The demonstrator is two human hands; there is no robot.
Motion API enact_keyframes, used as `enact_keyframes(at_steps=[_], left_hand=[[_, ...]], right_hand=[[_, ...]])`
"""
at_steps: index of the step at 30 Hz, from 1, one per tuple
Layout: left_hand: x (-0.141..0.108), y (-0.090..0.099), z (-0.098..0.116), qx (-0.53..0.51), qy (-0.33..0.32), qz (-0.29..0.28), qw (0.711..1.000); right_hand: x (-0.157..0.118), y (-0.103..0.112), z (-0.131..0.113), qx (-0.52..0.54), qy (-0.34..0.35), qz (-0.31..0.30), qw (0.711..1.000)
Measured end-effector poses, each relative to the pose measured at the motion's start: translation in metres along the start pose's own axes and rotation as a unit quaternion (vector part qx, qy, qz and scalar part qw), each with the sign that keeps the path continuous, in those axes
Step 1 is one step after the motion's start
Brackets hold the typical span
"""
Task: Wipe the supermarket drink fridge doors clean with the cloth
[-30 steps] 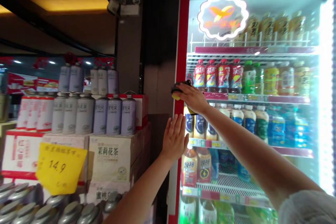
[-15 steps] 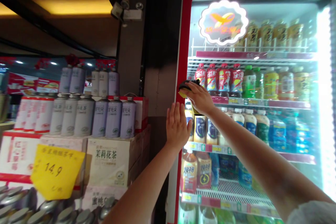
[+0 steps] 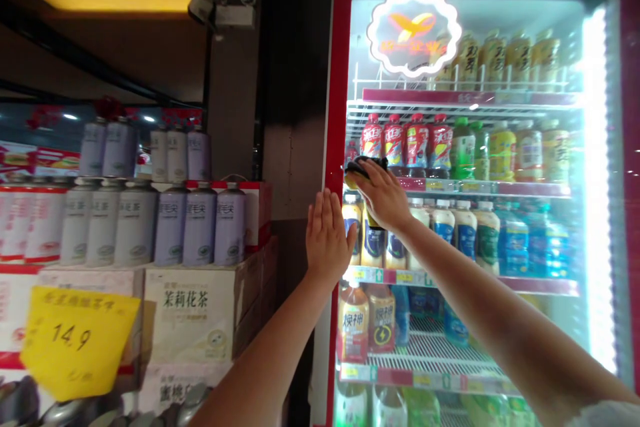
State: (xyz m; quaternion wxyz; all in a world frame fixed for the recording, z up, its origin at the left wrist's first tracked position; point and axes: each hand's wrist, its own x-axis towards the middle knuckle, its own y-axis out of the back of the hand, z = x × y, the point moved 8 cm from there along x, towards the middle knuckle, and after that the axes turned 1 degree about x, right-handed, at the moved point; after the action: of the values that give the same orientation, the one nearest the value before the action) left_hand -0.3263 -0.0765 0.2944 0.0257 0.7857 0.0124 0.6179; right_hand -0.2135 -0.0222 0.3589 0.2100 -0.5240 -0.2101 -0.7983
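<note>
My right hand (image 3: pixel 383 197) presses a black and yellow cloth (image 3: pixel 363 170) against the glass door (image 3: pixel 500 97) of a drinks fridge, near the door's left edge. Beneath the palm the cloth's lower part hangs against the glass. My left hand (image 3: pixel 327 237) lies flat with fingers stretched up on the fridge's red frame (image 3: pixel 340 80), a little below and left of the cloth. It holds nothing. Behind the glass, red-labelled bottles (image 3: pixel 417 140) stand just right of the cloth.
Several shelves of bottles fill the lit fridge, with a glowing sign (image 3: pixel 414 32) at its top. To the left, tall cans (image 3: pixel 135 223) stand on stacked cartons (image 3: pixel 190 310). A yellow price card (image 3: pixel 80 343) hangs in front. A dark wall (image 3: pixel 297 47) stands between.
My right hand has slid the cloth slightly right and down across the glass. My left hand stays on the frame. The view has turned a little to the right.
</note>
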Motion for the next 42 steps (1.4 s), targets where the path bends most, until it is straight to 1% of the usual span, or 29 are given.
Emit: enact_keyframes(at_steps=[1, 2, 3, 5, 6, 8, 10, 12, 13, 14, 16, 18, 19, 21, 23, 24, 26, 28, 30, 32, 34, 36, 37, 38, 40, 42], left_hand=[[0.000, -0.002, 0.001, 0.000, 0.000, -0.005, 1.000], [0.000, -0.003, 0.001, 0.000, 0.001, -0.010, 1.000], [0.000, -0.005, 0.002, 0.000, 0.003, -0.015, 1.000], [0.000, -0.007, 0.002, 0.002, 0.008, -0.021, 1.000], [0.000, -0.008, 0.002, 0.004, 0.009, -0.023, 1.000], [0.000, -0.008, 0.002, 0.009, 0.008, -0.024, 1.000], [0.000, -0.008, 0.001, 0.014, 0.004, -0.028, 1.000], [-0.001, -0.009, 0.000, 0.015, -0.002, -0.033, 0.999], [-0.001, -0.009, 0.000, 0.012, -0.006, -0.036, 0.999], [-0.001, -0.009, -0.001, 0.008, -0.008, -0.038, 0.999], [-0.001, -0.009, -0.001, 0.000, -0.012, -0.043, 0.999], [0.000, -0.009, 0.001, -0.002, -0.014, -0.049, 0.999], [0.001, -0.010, 0.001, -0.001, -0.015, -0.053, 0.999], [0.002, -0.009, 0.003, 0.003, -0.015, -0.058, 0.998], [0.004, -0.008, 0.004, 0.007, -0.014, -0.065, 0.998], [0.004, -0.007, 0.004, 0.009, -0.013, -0.068, 0.998], [0.005, -0.005, 0.002, 0.012, -0.011, -0.076, 0.997], [0.004, -0.004, 0.001, 0.016, -0.012, -0.084, 0.996], [0.004, -0.003, 0.000, 0.018, -0.017, -0.087, 0.996], [0.003, -0.003, 0.001, 0.017, -0.022, -0.084, 0.996], [0.003, -0.004, 0.003, 0.009, -0.024, -0.078, 0.997], [0.003, -0.004, 0.004, -0.002, -0.024, -0.070, 0.997], [0.003, -0.004, 0.004, -0.008, -0.025, -0.065, 0.998], [0.003, -0.004, 0.004, -0.013, -0.025, -0.060, 0.998], [0.004, -0.004, 0.004, -0.018, -0.029, -0.050, 0.998], [0.006, -0.003, 0.005, -0.015, -0.039, -0.042, 0.998]], right_hand=[[-0.009, 0.003, 0.004, -0.006, -0.025, 0.011, 1.000], [-0.019, 0.003, 0.005, -0.007, -0.034, 0.016, 0.999], [-0.029, 0.002, 0.001, -0.003, -0.029, 0.012, 0.999], [-0.039, -0.004, -0.013, 0.011, 0.009, -0.011, 1.000], [-0.038, -0.008, -0.020, 0.019, 0.033, -0.025, 0.999], [-0.022, -0.013, -0.027, 0.031, 0.068, -0.041, 0.996], [0.003, -0.013, -0.022, 0.038, 0.074, -0.036, 0.996], [0.023, -0.007, -0.004, 0.039, 0.041, -0.010, 0.998], [0.027, -0.003, 0.007, 0.038, 0.013, 0.008, 0.999], [0.024, 0.001, 0.018, 0.036, -0.021, 0.027, 0.999], [0.005, 0.008, 0.031, 0.029, -0.087, 0.058, 0.994], [-0.023, 0.009, 0.028, 0.020, -0.117, 0.065, 0.991], [-0.036, 0.008, 0.020, 0.015, -0.110, 0.056, 0.992], [-0.050, 0.001, -0.002, 0.012, -0.054, 0.022, 0.998], [-0.050, -0.005, -0.019, 0.010, 0.002, -0.005, 1.000], [-0.045, -0.006, -0.021, 0.008, 0.019, -0.012, 1.000], [-0.031, -0.004, -0.011, -0.004, 0.013, -0.004, 1.000], [-0.023, 0.004, 0.009, -0.021, -0.030, 0.026, 0.999], [-0.030, 0.013, 0.030, -0.042, -0.092, 0.069, 0.992], [-0.052, 0.019, 0.040, -0.060, -0.138, 0.098, 0.984], [-0.079, 0.020, 0.036, -0.071, -0.155, 0.101, 0.980], [-0.100, 0.014, 0.019, -0.072, -0.135, 0.077, 0.985], [-0.105, 0.010, 0.009, -0.068, -0.115, 0.058, 0.989], [-0.106, 0.005, -0.001, -0.062, -0.094, 0.038, 0.993], [-0.097, -0.001, -0.013, -0.050, -0.066, 0.007, 0.997], [-0.077, -0.002, -0.010, -0.047, -0.062, 0.000, 0.997]])
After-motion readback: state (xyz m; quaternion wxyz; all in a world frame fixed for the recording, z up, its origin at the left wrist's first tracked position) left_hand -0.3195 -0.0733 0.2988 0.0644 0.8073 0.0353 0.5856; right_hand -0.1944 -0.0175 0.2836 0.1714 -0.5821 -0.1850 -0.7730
